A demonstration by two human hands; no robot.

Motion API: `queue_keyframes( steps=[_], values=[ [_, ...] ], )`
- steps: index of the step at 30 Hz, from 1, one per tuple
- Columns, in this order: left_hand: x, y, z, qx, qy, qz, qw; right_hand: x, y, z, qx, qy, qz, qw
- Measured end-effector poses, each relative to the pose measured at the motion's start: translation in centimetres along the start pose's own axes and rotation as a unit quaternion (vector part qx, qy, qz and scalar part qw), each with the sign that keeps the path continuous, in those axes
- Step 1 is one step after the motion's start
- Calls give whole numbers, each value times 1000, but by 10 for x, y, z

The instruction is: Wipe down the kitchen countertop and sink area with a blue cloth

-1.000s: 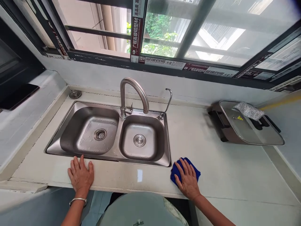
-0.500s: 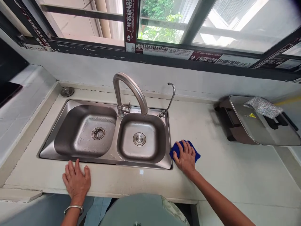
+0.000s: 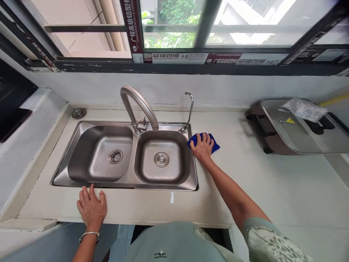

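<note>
My right hand (image 3: 203, 147) presses a bunched blue cloth (image 3: 215, 146) onto the white countertop (image 3: 234, 182), just right of the sink's right rim. Its fingers curl over the top of the cloth. My left hand (image 3: 92, 206) rests flat on the front strip of counter, fingers spread and holding nothing, close to the near rim of the steel double-bowl sink (image 3: 134, 160). Water drops dot the larger left bowl (image 3: 103, 163). The smaller right bowl (image 3: 161, 174) has its drain at the middle.
A curved steel faucet (image 3: 141, 103) rises behind the sink, and a thin spout (image 3: 191, 105) stands at its back right corner. To the right sits a brown electric appliance with a glass lid (image 3: 297, 134), a foil-like bundle (image 3: 305, 108) on top. A round metal fitting (image 3: 79, 113) lies back left.
My right hand has slid the cloth away from me along the sink's right side, toward the thin spout. The left hand stays on the counter's front strip. The view has shifted slightly.
</note>
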State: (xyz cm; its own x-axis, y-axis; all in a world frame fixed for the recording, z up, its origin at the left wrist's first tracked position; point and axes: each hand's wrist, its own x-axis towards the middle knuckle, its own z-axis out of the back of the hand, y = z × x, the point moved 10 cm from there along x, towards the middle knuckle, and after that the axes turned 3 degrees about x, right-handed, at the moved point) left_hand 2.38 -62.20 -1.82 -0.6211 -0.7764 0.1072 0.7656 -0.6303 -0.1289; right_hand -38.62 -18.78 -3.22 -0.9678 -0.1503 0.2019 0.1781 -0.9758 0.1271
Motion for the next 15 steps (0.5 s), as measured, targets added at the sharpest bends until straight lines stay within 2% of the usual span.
queue_keyframes(
  steps=[5, 8, 10, 15],
  values=[
    [0, -3, 4, 1, -6, -8, 1000, -17, -4, 4, 6, 10, 31, 999],
    [1, -6, 8, -4, -11, -17, 1000, -39, -23, 8, 1, 34, 67, 997],
    [1, -8, 11, -15, -15, -20, 1000, -59, -50, 15, -9, 39, 52, 998],
    [2, -9, 15, -49, -39, -29, 998, -134, -143, 43, -45, 11, -83, 995]
  ],
)
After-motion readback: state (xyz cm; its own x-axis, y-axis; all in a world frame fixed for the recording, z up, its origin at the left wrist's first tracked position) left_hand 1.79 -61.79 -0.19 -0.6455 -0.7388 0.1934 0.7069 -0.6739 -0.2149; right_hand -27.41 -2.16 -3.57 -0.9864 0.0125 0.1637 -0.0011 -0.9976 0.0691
